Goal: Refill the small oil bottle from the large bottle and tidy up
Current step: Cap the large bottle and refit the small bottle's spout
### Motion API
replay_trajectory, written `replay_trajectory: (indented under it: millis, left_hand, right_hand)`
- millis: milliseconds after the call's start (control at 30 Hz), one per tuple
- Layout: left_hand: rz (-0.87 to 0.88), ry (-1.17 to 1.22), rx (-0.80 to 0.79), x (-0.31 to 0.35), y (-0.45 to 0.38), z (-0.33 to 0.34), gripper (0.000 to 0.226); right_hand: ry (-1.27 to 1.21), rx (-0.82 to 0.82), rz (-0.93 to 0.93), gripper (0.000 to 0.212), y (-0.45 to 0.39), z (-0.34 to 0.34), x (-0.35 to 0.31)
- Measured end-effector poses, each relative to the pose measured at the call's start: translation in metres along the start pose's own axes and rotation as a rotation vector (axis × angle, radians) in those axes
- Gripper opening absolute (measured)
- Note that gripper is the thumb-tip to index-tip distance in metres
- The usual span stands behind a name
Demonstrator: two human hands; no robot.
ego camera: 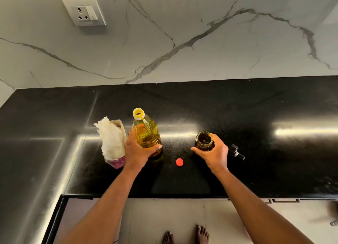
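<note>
Left hand (136,150) gripped big bottle (146,134), uncapped; right hand (214,152) gripped open small bottle (204,141); red cap (179,162) between.

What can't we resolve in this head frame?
- Small bottle: fill level unreadable, dark glass seen from above; right hand covers its side.
- Large bottle: base hidden by left hand.
- Black dispenser top: too small for detail.
- Tissue box: print hidden by tissues.
</note>
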State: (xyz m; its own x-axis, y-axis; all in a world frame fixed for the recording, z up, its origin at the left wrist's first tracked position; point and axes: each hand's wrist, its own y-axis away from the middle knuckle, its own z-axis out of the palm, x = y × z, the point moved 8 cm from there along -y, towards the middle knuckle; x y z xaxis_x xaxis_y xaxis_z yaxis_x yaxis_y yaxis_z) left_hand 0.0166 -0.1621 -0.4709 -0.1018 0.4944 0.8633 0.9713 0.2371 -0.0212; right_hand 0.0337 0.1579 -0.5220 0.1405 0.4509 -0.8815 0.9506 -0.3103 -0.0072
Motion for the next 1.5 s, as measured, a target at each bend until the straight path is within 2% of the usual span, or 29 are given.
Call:
replay_trajectory:
  millis: [267, 333, 433, 533, 633, 700, 733, 800, 833, 900, 933, 1000, 1167, 1333, 1433, 1500]
  left_hand:
    - [0.039, 0.026, -0.016, 0.002, 0.004, 0.000, 0.107]
    - [0.046, 0.043, -0.022, 0.002, 0.005, -0.001, 0.111]
    - [0.059, 0.090, -0.024, 0.002, 0.007, -0.004, 0.114]
    - [0.069, 0.146, -0.005, 0.001, 0.010, -0.011, 0.116]
    - [0.078, 0.175, 0.011, 0.006, 0.013, -0.018, 0.117]
    - [0.091, 0.176, 0.027, 0.014, 0.015, -0.022, 0.116]
    - [0.101, 0.165, 0.040, 0.018, 0.016, -0.024, 0.115]
    - [0.126, 0.141, 0.066, 0.025, 0.017, -0.029, 0.113]
    - [0.133, 0.139, 0.074, 0.028, 0.017, -0.031, 0.112]
    - [0.138, 0.145, 0.078, 0.034, 0.017, -0.033, 0.110]
    - [0.140, 0.149, 0.076, 0.037, 0.017, -0.034, 0.109]
    - [0.147, 0.160, 0.068, 0.044, 0.017, -0.035, 0.105]
    - [0.147, 0.094, 0.032, 0.055, 0.016, -0.032, 0.096]
    - [0.124, 0.038, 0.080, 0.053, 0.013, -0.031, 0.091]
    - [0.115, 0.017, 0.093, 0.054, 0.014, -0.031, 0.091]
    - [0.108, -0.002, 0.104, 0.056, 0.014, -0.031, 0.092]
  right_hand:
    - [0.014, -0.010, -0.014, 0.079, 0.001, 0.002, 0.006]
    - [0.007, -0.022, -0.014, 0.092, 0.002, 0.002, 0.006]
    - [0.020, -0.052, -0.012, 0.124, 0.007, -0.001, 0.005]
    - [0.088, 0.013, -0.085, 0.129, 0.015, -0.015, -0.008]
    - [0.136, 0.183, -0.259, 0.109, 0.028, -0.034, -0.040]
    - [0.188, 0.295, -0.442, 0.081, 0.043, -0.040, -0.071]
    - [0.204, 0.301, -0.530, 0.065, 0.050, -0.035, -0.086]
    - [0.247, 0.168, -0.666, 0.038, 0.061, -0.009, -0.110]
    - [0.299, 0.022, -0.675, 0.031, 0.064, 0.012, -0.114]
    - [0.471, -0.306, -0.516, 0.028, 0.062, 0.055, -0.104]
    - [0.553, -0.401, -0.411, 0.030, 0.060, 0.070, -0.094]
    - [0.666, -0.467, -0.278, 0.036, 0.058, 0.085, -0.081]
    - [0.758, -0.435, -0.230, 0.027, 0.059, 0.094, -0.062]
    - [0.730, -0.411, -0.235, 0.016, 0.055, 0.092, -0.064]
    - [0.628, -0.306, -0.268, 0.016, 0.048, 0.078, -0.094]
    - [0.447, -0.208, -0.305, 0.020, 0.040, 0.061, -0.131]
